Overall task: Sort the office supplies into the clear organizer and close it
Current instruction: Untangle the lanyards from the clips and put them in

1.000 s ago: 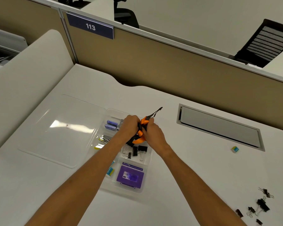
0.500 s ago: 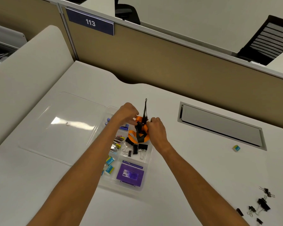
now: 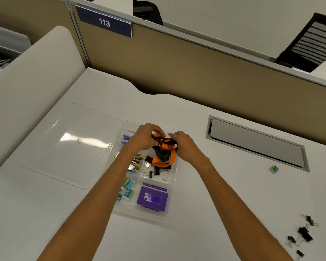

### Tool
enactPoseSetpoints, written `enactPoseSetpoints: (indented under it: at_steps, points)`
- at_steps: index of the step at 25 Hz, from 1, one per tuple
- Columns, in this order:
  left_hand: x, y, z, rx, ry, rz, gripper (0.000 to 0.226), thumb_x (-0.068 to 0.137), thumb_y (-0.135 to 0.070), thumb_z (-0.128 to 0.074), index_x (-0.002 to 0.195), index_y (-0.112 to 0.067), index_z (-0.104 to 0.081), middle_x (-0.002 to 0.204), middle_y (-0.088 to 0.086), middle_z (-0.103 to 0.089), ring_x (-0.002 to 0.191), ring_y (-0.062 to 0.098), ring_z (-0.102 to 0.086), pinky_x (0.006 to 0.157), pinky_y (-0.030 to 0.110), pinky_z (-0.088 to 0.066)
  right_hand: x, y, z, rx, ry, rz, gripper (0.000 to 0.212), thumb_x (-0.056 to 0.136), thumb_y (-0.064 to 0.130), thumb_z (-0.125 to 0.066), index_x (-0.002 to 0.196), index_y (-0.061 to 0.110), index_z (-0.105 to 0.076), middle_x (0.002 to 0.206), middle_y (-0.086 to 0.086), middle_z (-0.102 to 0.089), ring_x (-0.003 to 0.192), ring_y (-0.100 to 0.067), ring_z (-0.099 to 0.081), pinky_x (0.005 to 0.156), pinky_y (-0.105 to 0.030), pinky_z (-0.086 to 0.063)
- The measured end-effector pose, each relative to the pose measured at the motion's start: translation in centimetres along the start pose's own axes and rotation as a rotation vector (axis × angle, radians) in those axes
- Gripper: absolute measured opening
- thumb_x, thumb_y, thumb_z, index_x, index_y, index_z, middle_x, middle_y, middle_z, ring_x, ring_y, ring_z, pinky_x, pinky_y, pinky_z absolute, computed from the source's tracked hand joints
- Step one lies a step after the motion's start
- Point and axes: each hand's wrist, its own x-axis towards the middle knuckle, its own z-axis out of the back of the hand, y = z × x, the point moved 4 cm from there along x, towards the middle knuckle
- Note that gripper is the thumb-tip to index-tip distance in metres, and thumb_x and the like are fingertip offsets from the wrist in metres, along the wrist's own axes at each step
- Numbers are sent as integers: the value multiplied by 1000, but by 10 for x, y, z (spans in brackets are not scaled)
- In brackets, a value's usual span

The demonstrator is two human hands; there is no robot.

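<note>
From the head camera, looking down: my left hand (image 3: 146, 137) and my right hand (image 3: 184, 146) are both closed around a bundled orange-and-black fabric lanyard (image 3: 163, 150), fingers curled onto its upper loops, holding it just over the far right compartment of the clear plastic divided organizer (image 3: 170, 208) on the white counter (image 3: 215, 213). The lower folds of the strap hang down toward the black binder clips (image 3: 156, 171) lying in the compartment beneath; whether they touch, I cannot tell. A flat purple plastic case (image 3: 152, 198) fills the near right compartment, small teal-wrapped erasers (image 3: 128, 188) the one to its left. The organizer's clear lid (image 3: 72, 144) lies open flat to the left. The lanyard looks light, soft and floppy, likely to spring loose from its folds, so I judge the best hold is across the gathered loops, pressing them down together. Well apart on the right of the counter, a loose teal eraser (image 3: 273, 169) and scattered black binder clips (image 3: 303, 235) remain unsorted.
</note>
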Motion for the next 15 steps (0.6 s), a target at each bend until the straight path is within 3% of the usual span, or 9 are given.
enactPoseSetpoints:
  at_steps: [2,4,6,8,12,15]
  points:
    - [-2,1,0,47,-47,11,31,75,2,-76,101,-15,-73,114,5,-66,105,21,-61,90,26,-47,-16,-5,12,113,-99,-97,53,85,-5,-64,134,12,-55,131,-12,-55,117,-28,-55,99,-33,-47]
    - [-4,1,2,73,-104,12,30,78,3,-73,103,-12,-71,112,7,-67,101,23,-63,87,27,-50,-34,-9,13,251,-190,-245,37,85,7,-71,122,11,-63,117,-11,-64,102,-25,-64,89,-30,-50]
    - [-5,0,4,90,-141,12,31,79,5,-70,106,-11,-69,110,9,-67,96,24,-64,88,32,-53,-49,-3,1,303,-164,-336,32,82,21,-77,111,12,-65,101,-9,-70,86,-22,-66,78,-30,-52]
    - [-6,0,7,122,-165,23,29,82,4,-69,106,-11,-70,109,8,-69,95,24,-64,91,34,-53,-59,10,-17,164,-108,-333,42,81,28,-77,117,15,-59,104,-7,-67,90,-23,-64,77,-32,-53]
    - [-12,2,9,149,-174,20,20,86,-1,-67,102,-10,-73,106,9,-71,98,26,-65,94,36,-51,-64,35,-43,-288,-277,-164,67,61,12,-89,120,15,-57,118,-12,-60,99,-28,-59,81,-38,-50]
    - [-20,6,9,116,-188,-34,14,85,-6,-69,97,-10,-75,99,10,-74,94,25,-67,94,37,-51,-54,34,-53,-370,-224,-43,78,61,11,-88,129,15,-52,131,-17,-53,119,-35,-52,99,-47,-43]
